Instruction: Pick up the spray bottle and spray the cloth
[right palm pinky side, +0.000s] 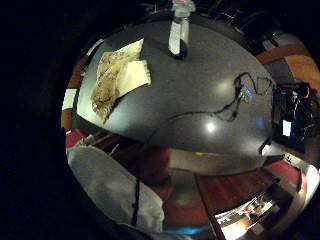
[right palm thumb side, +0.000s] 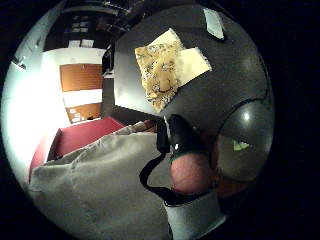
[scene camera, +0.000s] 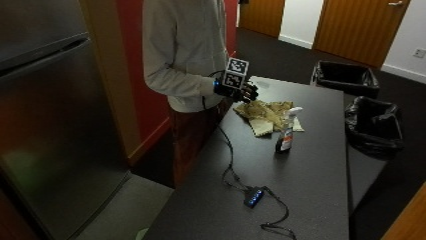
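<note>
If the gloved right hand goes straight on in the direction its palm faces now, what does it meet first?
Most likely the cloth. The right hand hangs above the table's near edge; both palm views show the cloth closest. The spray bottle stands farther on. Depth is uncertain.

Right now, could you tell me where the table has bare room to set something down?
Bare top lies between the spray bottle and the cable hub, and along the far edge by the bins. It is crowded around the cloth, under the gloved right hand.
</note>
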